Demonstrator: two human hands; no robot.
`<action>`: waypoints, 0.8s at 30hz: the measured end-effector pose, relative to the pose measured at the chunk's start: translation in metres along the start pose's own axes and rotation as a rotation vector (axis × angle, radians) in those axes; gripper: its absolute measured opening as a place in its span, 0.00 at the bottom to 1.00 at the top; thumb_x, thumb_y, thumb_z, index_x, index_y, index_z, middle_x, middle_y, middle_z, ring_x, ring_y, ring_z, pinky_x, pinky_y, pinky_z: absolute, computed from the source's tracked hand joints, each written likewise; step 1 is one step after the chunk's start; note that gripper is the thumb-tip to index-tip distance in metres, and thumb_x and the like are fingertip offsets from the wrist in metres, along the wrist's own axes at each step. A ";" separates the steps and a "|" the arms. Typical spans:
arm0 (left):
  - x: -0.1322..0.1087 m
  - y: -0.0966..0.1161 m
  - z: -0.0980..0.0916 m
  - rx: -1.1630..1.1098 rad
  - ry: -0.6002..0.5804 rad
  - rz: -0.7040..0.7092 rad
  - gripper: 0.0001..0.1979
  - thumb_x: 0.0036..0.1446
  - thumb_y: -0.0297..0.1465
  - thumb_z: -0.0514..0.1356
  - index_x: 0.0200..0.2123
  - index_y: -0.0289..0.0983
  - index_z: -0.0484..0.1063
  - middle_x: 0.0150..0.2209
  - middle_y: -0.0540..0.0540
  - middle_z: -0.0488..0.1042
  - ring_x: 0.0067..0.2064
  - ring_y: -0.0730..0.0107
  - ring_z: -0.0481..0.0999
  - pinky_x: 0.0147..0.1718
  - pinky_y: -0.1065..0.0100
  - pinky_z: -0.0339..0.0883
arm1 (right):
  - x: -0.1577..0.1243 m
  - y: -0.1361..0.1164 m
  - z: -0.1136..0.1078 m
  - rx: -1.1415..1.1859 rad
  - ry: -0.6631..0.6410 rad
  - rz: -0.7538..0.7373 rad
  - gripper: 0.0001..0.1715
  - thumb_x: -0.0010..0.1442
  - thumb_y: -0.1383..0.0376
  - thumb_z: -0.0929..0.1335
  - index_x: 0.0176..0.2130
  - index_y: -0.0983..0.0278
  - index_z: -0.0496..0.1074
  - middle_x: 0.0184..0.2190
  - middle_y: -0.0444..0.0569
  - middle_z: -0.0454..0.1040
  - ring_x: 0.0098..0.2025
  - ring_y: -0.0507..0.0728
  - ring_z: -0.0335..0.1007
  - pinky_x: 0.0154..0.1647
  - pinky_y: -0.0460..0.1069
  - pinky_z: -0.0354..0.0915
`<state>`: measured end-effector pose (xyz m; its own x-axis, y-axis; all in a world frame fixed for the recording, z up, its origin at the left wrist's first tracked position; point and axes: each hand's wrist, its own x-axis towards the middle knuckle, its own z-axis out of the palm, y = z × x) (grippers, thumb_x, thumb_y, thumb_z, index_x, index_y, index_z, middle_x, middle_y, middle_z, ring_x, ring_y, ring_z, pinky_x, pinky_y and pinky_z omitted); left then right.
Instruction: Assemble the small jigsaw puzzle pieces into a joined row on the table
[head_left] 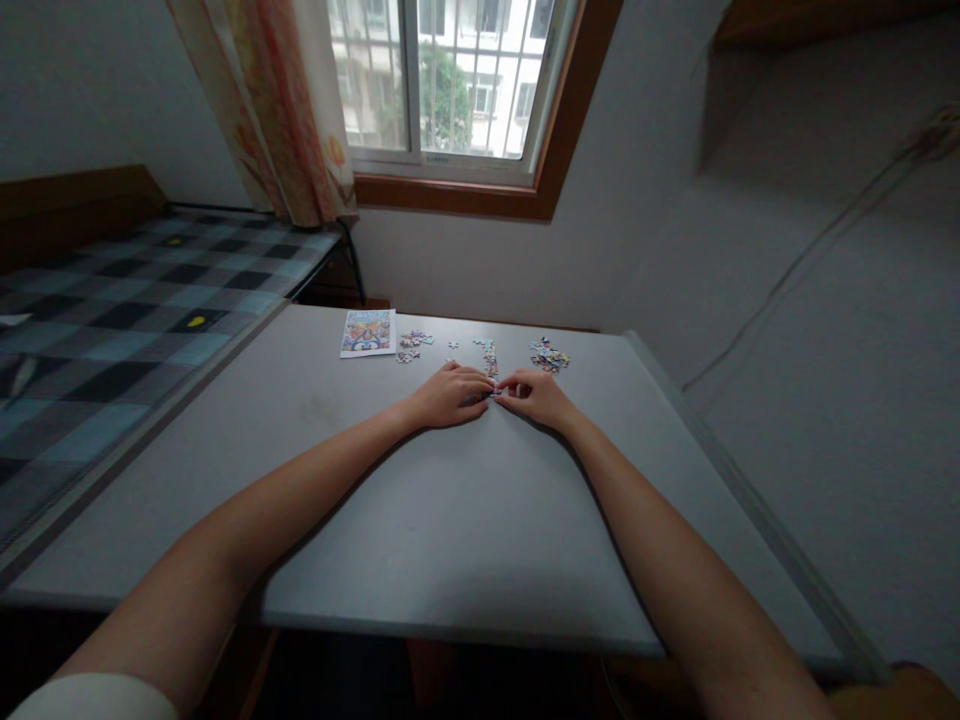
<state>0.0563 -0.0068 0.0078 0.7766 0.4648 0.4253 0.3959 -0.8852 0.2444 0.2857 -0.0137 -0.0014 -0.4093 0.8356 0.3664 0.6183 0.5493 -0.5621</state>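
Joined puzzle pieces (490, 358) form a narrow strip on the white table (450, 500), with its near end between my hands. My left hand (453, 394) lies over the left side of that end, its fingertips on the pieces. From the right, my right hand (534, 396) pinches a small puzzle piece (496, 391) at the strip's near end between thumb and forefinger. A heap of loose pieces (550, 356) lies beyond my right hand. More loose pieces (415, 342) are spread to the left of the strip, and a single piece (453, 345) sits between.
A printed picture sheet (367, 334) lies at the table's far left. Beyond the left edge stands a bed with a checked cover (150, 300). A window (450, 80) with a curtain (277, 110) is behind the table, and a wall runs along the right.
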 end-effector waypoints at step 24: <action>0.000 -0.002 0.001 0.000 -0.028 -0.020 0.13 0.60 0.33 0.55 0.47 0.41 0.75 0.50 0.47 0.77 0.53 0.62 0.73 0.53 0.58 0.59 | 0.000 0.003 0.003 0.038 0.003 0.028 0.11 0.54 0.59 0.71 0.32 0.64 0.79 0.24 0.44 0.70 0.25 0.49 0.61 0.28 0.46 0.59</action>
<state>0.0561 -0.0052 0.0066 0.7822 0.4814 0.3955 0.4111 -0.8758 0.2530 0.2856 -0.0126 -0.0051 -0.3903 0.8505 0.3525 0.6032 0.5255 -0.6000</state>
